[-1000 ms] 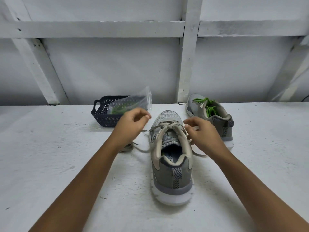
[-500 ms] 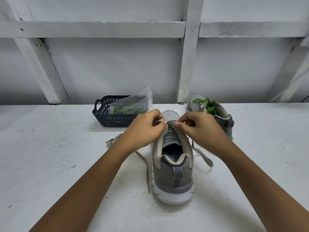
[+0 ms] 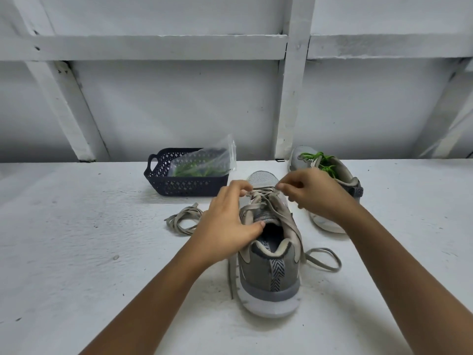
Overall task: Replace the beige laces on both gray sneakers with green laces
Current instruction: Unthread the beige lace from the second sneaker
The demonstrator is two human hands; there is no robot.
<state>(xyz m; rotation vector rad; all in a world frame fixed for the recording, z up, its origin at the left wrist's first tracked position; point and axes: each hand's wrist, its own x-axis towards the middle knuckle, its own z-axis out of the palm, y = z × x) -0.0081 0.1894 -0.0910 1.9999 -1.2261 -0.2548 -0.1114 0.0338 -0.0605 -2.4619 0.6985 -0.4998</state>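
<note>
White table, white beamed wall behind it. Dark basket at 11 o'clock of the near gray sneaker; a clear bag with green strands inside sits in it, leaning on the far rim. Loose beige lace pile on the table at 9 o'clock of the left hand, apart from the basket. Far gray sneaker at 1 o'clock, with a green lace on it.

Near sneaker is at centre, heel toward the camera, toe at 12. Its beige lace is slack across the eyelets. Left hand comes in from 7 o'clock, fingertips curled onto the lace near the toe end, thumb against the tongue edge. Right hand comes in from 4 o'clock, thumb and forefinger pinched at the lace at the toe-end row. One lace end loops on the table at 3 o'clock of the heel; another trails down the left side.

Right hand and forearm cover much of the far sneaker. Left hand hides the left eyelets. How many rows remain threaded is hard to tell.
</note>
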